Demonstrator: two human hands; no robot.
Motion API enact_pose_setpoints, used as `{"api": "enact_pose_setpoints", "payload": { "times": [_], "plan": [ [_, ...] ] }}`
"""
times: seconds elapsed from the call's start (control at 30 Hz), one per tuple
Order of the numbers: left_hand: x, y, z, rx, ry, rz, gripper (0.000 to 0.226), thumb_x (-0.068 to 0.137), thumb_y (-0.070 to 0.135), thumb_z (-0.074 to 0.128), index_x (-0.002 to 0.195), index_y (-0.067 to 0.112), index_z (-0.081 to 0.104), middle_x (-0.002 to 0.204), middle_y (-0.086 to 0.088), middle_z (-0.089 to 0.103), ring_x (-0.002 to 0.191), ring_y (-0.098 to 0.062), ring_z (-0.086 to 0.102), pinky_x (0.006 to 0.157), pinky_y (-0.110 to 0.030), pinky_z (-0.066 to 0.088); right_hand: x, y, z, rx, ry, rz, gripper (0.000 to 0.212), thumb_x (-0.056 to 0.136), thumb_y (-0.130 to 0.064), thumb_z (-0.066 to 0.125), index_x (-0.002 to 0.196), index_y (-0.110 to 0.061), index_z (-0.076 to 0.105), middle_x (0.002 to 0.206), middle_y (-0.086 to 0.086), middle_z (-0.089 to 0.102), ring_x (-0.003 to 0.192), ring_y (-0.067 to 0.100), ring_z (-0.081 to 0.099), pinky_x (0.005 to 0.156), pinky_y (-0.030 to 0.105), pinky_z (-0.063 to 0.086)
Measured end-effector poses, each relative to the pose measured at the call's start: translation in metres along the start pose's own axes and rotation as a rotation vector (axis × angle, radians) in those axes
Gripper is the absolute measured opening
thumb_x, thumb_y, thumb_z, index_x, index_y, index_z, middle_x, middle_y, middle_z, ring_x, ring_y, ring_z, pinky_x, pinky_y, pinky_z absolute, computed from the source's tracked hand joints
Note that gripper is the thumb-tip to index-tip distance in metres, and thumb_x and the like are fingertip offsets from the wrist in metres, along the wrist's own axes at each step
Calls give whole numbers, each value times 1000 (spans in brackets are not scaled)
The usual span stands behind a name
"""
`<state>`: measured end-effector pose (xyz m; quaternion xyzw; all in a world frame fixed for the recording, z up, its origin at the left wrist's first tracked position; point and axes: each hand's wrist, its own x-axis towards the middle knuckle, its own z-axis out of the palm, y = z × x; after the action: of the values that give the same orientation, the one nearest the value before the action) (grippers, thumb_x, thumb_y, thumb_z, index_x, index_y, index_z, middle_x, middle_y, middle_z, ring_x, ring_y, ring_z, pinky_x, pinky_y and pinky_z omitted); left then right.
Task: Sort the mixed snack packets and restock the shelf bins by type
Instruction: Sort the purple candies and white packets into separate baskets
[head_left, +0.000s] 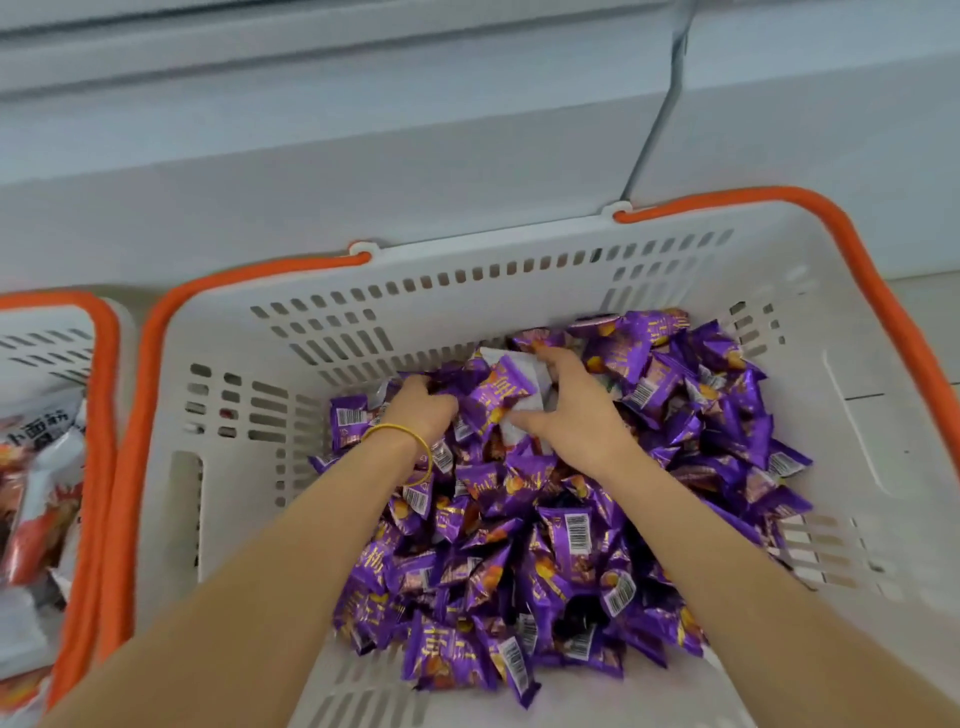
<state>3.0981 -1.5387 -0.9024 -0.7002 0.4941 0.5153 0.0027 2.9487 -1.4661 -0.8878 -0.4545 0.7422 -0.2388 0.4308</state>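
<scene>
A white slotted basket (467, 291) with orange rim holds a heap of purple snack packets (550, 551). Both my hands reach into the far side of the heap. My left hand (423, 410), with a yellow band on the wrist, has its fingers curled down into the purple packets. My right hand (576, 410) spreads its fingers over a small bunch of packets (511, 395), purple with white sides, with the thumb under the bunch. The bunch sits between the two hands, slightly raised above the pile.
To the left stands a second orange-rimmed basket (98, 415) with red-and-white snack packets (41, 493). Behind both baskets runs a pale grey shelf panel (363, 156). The near left floor of the main basket is bare.
</scene>
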Motion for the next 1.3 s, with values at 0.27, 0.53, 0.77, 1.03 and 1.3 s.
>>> {"api": "enact_pose_setpoints", "payload": {
  "times": [0.27,0.53,0.77,1.03,1.3],
  "plan": [
    [-17,-7,-20,-366,-127,-102,29,92,1,35,73,18,49,66,0,51,60,-12,46,57,-21,36,2,-2,9,-553,-83,-56,68,88,-42,61,142,-23,25,138,8,44,133,29,28,100,44,35],
    [-33,-25,-32,-593,-214,-87,45,97,41,42,71,11,63,53,0,56,43,-8,50,51,-24,42,7,-9,-1,-365,-279,-182,88,78,-32,73,146,-25,17,117,11,60,103,27,58,80,33,41],
    [-44,-25,-35,-467,-319,-66,24,92,46,49,95,24,59,89,0,71,78,-13,61,70,-25,45,-4,-7,4,70,-410,-45,112,70,-19,83,150,-27,5,124,-14,45,113,11,55,94,23,46],
    [-70,-25,-37,-482,-363,236,71,62,28,76,127,22,47,123,-5,56,109,-22,60,94,-41,51,4,-36,2,-578,-506,-189,99,58,-59,80,139,-30,32,128,-12,51,122,18,39,100,44,38],
    [-103,-8,-68,-416,-474,360,122,47,33,84,148,31,15,138,5,42,122,-15,50,101,-36,46,-54,-79,-24,-60,-415,-327,115,67,-15,85,135,-50,-1,134,-35,18,113,-24,30,84,-6,30]
  ]
}}
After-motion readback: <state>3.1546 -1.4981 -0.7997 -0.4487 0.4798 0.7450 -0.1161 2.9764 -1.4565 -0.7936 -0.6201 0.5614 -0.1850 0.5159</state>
